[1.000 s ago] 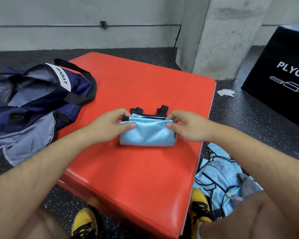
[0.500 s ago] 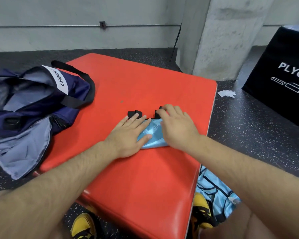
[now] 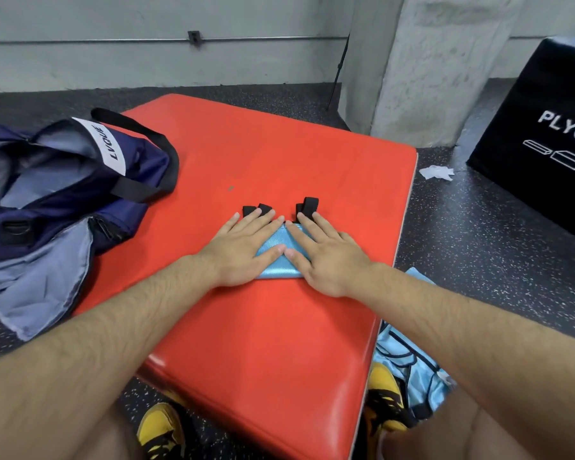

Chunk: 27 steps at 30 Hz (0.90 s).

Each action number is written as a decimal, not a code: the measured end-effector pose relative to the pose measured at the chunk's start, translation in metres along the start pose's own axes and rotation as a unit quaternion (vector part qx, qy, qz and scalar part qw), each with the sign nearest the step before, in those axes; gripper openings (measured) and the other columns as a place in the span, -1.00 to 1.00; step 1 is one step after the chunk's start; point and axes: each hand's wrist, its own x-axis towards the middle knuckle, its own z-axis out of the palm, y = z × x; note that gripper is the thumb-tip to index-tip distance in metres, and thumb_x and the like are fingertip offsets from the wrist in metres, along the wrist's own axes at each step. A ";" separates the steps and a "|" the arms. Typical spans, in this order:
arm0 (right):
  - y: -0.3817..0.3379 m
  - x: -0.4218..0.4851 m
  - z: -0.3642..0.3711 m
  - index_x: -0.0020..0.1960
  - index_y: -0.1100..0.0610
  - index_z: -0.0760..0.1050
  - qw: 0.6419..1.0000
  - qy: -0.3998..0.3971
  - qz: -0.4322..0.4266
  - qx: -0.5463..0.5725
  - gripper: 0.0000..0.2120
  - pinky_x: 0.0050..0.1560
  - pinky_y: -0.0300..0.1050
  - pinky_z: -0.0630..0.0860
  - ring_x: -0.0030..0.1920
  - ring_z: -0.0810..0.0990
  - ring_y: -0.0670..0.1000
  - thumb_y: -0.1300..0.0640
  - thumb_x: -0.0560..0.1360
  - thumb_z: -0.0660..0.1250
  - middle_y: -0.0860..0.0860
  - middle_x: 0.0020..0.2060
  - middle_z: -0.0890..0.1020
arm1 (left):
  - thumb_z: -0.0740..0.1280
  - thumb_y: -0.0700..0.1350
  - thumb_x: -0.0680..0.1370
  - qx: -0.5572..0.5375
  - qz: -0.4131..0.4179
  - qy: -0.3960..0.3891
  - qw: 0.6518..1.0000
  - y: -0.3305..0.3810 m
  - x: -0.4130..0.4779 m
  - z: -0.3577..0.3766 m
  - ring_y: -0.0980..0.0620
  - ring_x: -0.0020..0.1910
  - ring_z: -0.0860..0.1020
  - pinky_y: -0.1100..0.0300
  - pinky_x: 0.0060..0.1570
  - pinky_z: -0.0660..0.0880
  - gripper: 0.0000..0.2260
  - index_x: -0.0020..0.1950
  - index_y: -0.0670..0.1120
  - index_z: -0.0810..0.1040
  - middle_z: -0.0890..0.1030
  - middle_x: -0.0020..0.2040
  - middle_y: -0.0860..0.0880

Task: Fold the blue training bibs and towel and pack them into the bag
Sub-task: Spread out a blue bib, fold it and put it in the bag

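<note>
Folded bib (image 3: 281,265) lay on the red pad (image 3: 279,343), long axis nine-to-three, pressed under left hand (image 3: 243,250) and right hand (image 3: 327,258) — fingers straight, gripping nothing. Bag (image 3: 73,180) lay open at ten o'clock — nearer the left hand.

A folded bib (image 3: 274,268) is lying on the surface (image 3: 279,154).
The left hand (image 3: 243,250) and right hand (image 3: 326,257) are resting side by side on it; the bag (image 3: 63,194) is sitting at the left, overlapping the surface's edge; loose bibs (image 3: 409,366) are lying on the floor (image 3: 478,244) at the right.
</note>
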 end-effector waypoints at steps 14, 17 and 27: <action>-0.001 -0.011 -0.033 0.29 -0.11 0.42 0.965 -0.011 0.152 0.211 -0.69 -0.23 -0.15 0.44 -0.21 0.54 0.05 0.06 0.56 0.27 0.04 -0.07 0.50 | 0.27 0.01 0.61 -0.213 -0.199 -0.004 0.956 0.002 -0.030 -0.030 -0.02 -0.30 0.53 0.18 -0.17 0.46 -0.64 0.39 0.22 0.34 0.48 -0.05 -0.09; -0.003 -0.003 -0.035 0.17 -0.05 0.51 0.933 -0.005 0.182 0.312 -0.71 -0.45 -0.20 0.33 -0.39 0.42 -0.02 0.24 0.53 0.27 -0.03 -0.27 0.46 | 0.32 -0.15 0.58 -0.399 -0.244 -0.021 0.884 0.004 -0.028 -0.032 0.00 -0.36 0.50 0.13 -0.31 0.57 -0.63 0.32 0.17 0.42 0.51 -0.14 -0.10; -0.020 -0.009 -0.058 0.08 0.02 0.60 0.839 -0.020 0.200 0.506 -0.76 -0.43 -0.22 0.26 -0.30 0.37 -0.03 0.28 0.51 0.31 0.03 -0.16 0.50 | 0.32 -0.22 0.60 -0.552 -0.284 0.013 0.784 0.003 -0.048 -0.046 0.05 -0.13 0.58 0.26 -0.27 0.44 -0.79 0.19 0.00 0.59 0.67 0.02 -0.04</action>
